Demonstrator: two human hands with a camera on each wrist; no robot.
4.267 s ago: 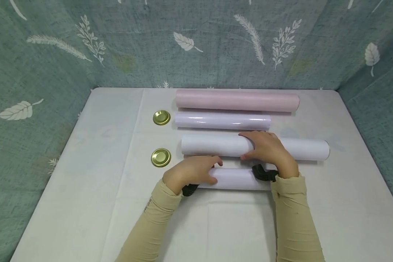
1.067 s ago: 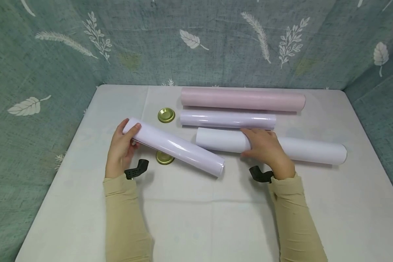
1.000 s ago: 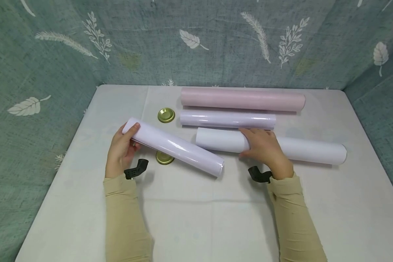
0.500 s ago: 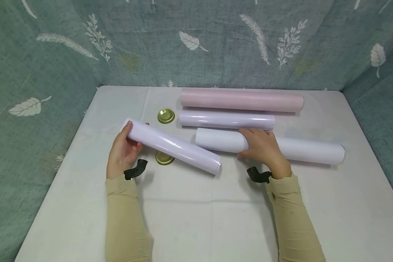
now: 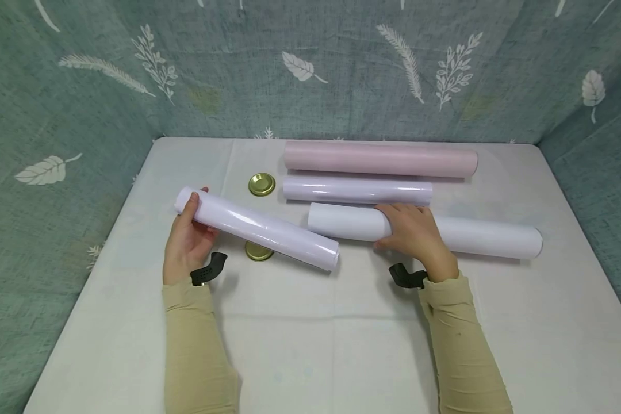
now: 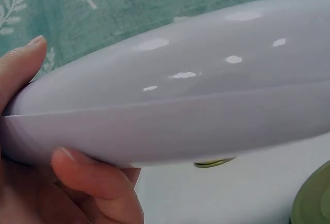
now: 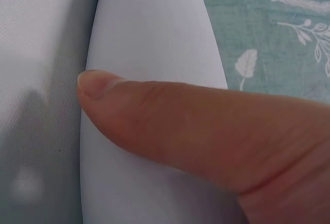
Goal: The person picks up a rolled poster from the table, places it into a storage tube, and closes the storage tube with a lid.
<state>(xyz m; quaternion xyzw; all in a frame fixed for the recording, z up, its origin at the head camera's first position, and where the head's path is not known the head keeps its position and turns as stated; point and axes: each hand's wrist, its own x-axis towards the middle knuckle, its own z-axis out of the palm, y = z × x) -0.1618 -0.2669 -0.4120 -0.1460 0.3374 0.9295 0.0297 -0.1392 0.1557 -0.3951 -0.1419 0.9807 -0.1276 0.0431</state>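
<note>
My left hand (image 5: 187,244) holds a glossy pale-lilac roll (image 5: 264,225) near its left end, thumb on top and fingers beneath. The roll slants, its right end nearer me, and partly covers a gold lid (image 5: 259,251). In the left wrist view, a long sheet edge runs along the glossy roll (image 6: 196,105). My right hand (image 5: 414,233) grips a matte white roll (image 5: 489,237) around its middle from above. The right wrist view shows the thumb (image 7: 170,118) lying across that white roll (image 7: 149,38); the other fingers are hidden there.
Behind lie a second glossy lilac roll (image 5: 357,190) and, at the back, a longer pink roll (image 5: 380,159). Another gold lid (image 5: 261,184) sits to their left. A white cloth covers the table (image 5: 300,351); leaf-patterned green fabric (image 5: 341,75) rises around its back and sides.
My left hand has taken up the front glossy roll and brought it left, slanting over the nearer lid, drifting further left lately. The white roll under my right hand has shifted right and turned slightly.
</note>
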